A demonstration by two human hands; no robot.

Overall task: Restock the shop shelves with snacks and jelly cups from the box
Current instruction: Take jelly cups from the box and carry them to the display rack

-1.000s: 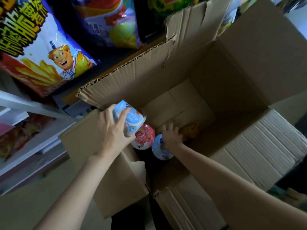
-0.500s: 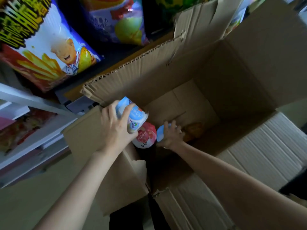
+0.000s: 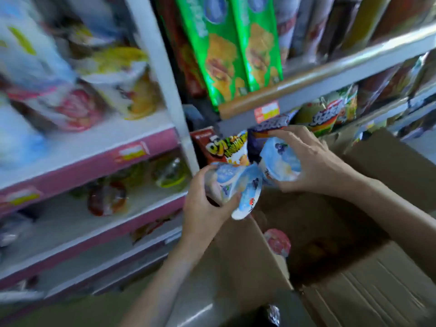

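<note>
Shop shelving fills the view: pink-edged shelves (image 3: 94, 159) on the left hold blurred bags and wrapped sweets, and a grey shelf (image 3: 354, 64) higher on the right carries tall green snack packs (image 3: 226, 50). Below and to the right stands an open cardboard box (image 3: 354, 291), its flaps folded out, with a red-lidded jelly cup (image 3: 277, 241) lying inside near the left wall. Above the box's near-left corner the left hand (image 3: 203, 208) grips a blue-and-white jelly cup (image 3: 238, 187) lying on its side, fingers and thumb curled round its body, lid facing right. Just beside it, the right hand (image 3: 316, 164) holds a second blue jelly cup (image 3: 280, 161), fingers arched over its top and thumb beneath, lid facing the camera. The two cups look as if they touch at their rims, though the blur leaves that unsure. Behind them sit a red snack pack (image 3: 226, 149) and more bags.
</note>
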